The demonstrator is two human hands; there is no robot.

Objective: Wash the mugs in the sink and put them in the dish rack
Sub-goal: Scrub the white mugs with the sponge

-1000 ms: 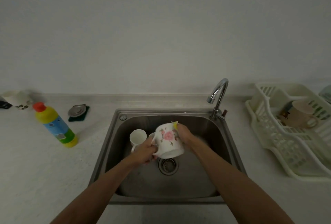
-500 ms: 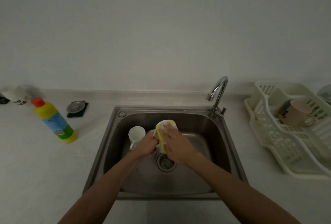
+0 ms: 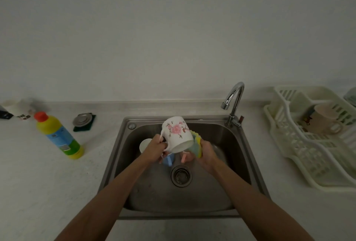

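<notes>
Over the sink (image 3: 238,150), the left hand (image 3: 155,149) grips the handle of a white mug with a pink flower print (image 3: 176,135). The mug is held in the air, tilted so that its mouth faces down and toward the camera. The right hand (image 3: 207,153) is curled around a yellow-green sponge (image 3: 196,145) and presses it against the mug's right side near the rim. Below the raised mug, in the basin, a plain white mug (image 3: 144,144) stands at the left, just beside a blue mug (image 3: 168,161), with a pink item (image 3: 185,157) next to it that is too hidden to identify. The drain (image 3: 181,175) lies just in front of them. The faucet (image 3: 234,100) rises at the back right corner. On the counter (image 3: 38,192) to the right sits the dish rack (image 3: 300,156), with a beige mug (image 3: 323,122) lying in it. To the left stands a yellow bottle with a red cap (image 3: 58,135), tilted in the wide-angle view.
</notes>
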